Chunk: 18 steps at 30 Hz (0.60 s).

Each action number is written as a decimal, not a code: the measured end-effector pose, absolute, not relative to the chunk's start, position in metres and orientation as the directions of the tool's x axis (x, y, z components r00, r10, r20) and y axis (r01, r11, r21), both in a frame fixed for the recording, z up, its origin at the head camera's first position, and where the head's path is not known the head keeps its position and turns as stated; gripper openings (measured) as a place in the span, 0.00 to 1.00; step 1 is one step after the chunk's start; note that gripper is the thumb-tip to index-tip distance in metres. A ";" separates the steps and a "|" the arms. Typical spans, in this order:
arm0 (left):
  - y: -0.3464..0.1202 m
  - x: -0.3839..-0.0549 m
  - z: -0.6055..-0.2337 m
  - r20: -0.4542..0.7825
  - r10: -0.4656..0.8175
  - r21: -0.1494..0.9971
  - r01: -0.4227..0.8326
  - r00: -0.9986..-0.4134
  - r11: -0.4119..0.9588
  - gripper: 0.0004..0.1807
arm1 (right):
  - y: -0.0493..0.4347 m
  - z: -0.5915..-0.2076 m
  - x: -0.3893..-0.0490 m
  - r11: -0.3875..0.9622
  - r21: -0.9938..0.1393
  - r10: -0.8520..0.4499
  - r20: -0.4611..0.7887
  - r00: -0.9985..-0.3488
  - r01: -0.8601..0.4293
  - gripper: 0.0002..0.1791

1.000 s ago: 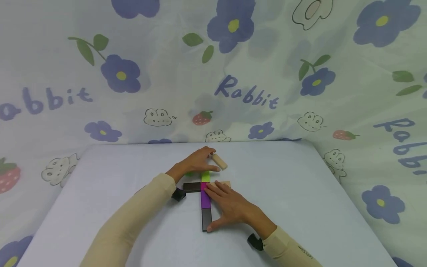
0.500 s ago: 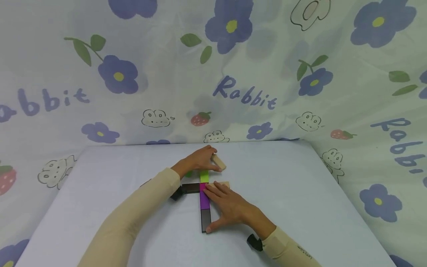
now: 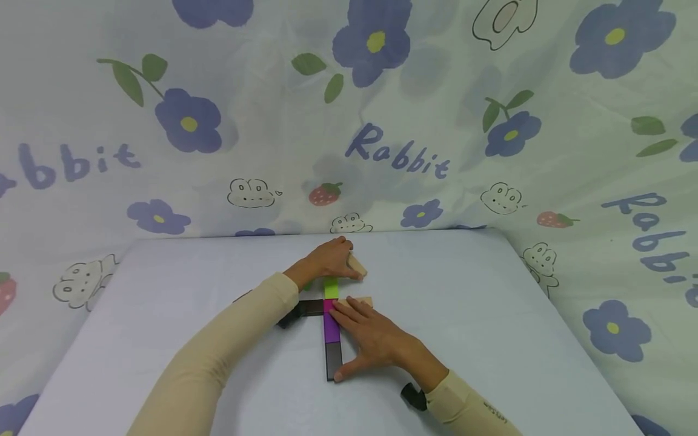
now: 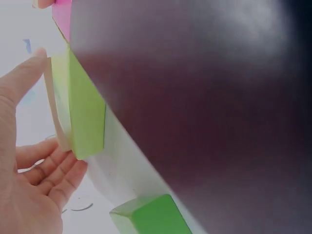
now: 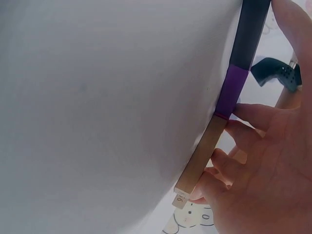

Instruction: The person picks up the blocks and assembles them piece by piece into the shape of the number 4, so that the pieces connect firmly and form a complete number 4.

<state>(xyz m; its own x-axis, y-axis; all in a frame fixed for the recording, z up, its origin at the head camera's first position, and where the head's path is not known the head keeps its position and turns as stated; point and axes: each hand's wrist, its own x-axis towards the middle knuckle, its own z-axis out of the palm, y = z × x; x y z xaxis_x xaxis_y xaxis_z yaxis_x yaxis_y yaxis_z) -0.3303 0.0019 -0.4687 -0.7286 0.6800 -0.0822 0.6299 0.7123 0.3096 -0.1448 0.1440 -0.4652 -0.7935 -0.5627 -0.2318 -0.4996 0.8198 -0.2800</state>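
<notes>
Coloured blocks form a cross on the white table: lime green (image 3: 331, 289), magenta (image 3: 329, 306), purple (image 3: 332, 327) and dark grey (image 3: 334, 361) run in a line, with a dark brown block (image 3: 312, 307) on the left and a light wooden block (image 5: 202, 156) on the right. Beyond the lime block, my left hand (image 3: 327, 259) spans a second light wooden block (image 3: 357, 264), thumb at one end and fingers at the other. My right hand (image 3: 378, 339) lies spread along the cross, fingers on the wooden arm and magenta block, thumb against the dark grey one.
A green block (image 4: 161, 217) sits left of the lime one, mostly hidden by my left arm in the head view. Black wrist devices (image 3: 414, 396) hang under both forearms. Behind the table (image 3: 463, 290) hangs a flowered cloth (image 3: 262, 121).
My left hand has shifted slightly right, and its thumb and fingers now reach the ends of the loose wooden block. My right hand keeps its place; the head view has panned slightly.
</notes>
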 end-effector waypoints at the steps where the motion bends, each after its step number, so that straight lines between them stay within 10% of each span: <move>1: 0.002 -0.330 -0.468 -0.085 0.681 0.305 0.631 -0.728 0.713 0.48 | 0.144 -0.465 -0.145 0.819 -0.280 -0.563 -0.231 -0.793 -0.500 0.68; 18: -0.003 -0.330 -0.460 -0.091 0.693 0.318 0.638 -0.715 0.701 0.43 | 0.144 -0.467 -0.146 0.820 -0.272 -0.564 -0.231 -0.793 -0.504 0.69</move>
<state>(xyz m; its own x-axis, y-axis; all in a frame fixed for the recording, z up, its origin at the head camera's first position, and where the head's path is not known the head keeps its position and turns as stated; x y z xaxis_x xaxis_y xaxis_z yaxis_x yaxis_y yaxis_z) -0.3301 -0.0033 -0.4603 -0.7154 0.6927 -0.0914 0.6382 0.7011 0.3181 -0.1459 0.1439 -0.4670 -0.7929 -0.5640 -0.2308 -0.5039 0.8198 -0.2721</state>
